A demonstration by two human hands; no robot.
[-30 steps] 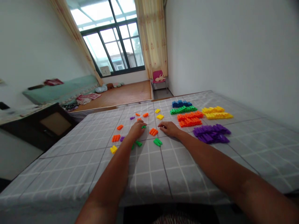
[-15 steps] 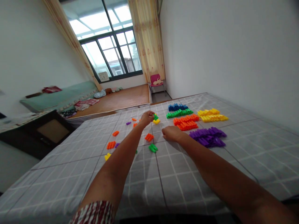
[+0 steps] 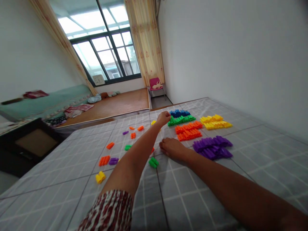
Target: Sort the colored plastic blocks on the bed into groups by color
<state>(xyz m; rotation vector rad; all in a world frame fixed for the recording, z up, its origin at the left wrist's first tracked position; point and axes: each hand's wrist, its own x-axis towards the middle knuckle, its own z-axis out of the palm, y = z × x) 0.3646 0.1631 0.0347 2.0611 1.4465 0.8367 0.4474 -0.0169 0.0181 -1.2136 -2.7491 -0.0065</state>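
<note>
1. Building up the green row [image 3: 181,120] seems to be the step in hand: the left hand [image 3: 164,118] is at this row's 9 o'clock end, on the far part of the bench [image 3: 178,192].
2. Its fingers are bent and close together; whether they grip anything, I cannot tell.
3. The right hand [image 3: 172,149] is low over the bench, at 8 o'clock from the orange rows [image 3: 189,131]. Its fingers are curled; what is under them is hidden.
4. From the right hand, the purple rows [image 3: 213,147] lie at 3 o'clock, the loose green pieces [image 3: 153,162] at 8 o'clock.
5. The next move calls, I judge, for gentle left fingers, not disturbing the blue pieces [image 3: 180,113] just behind.
</note>
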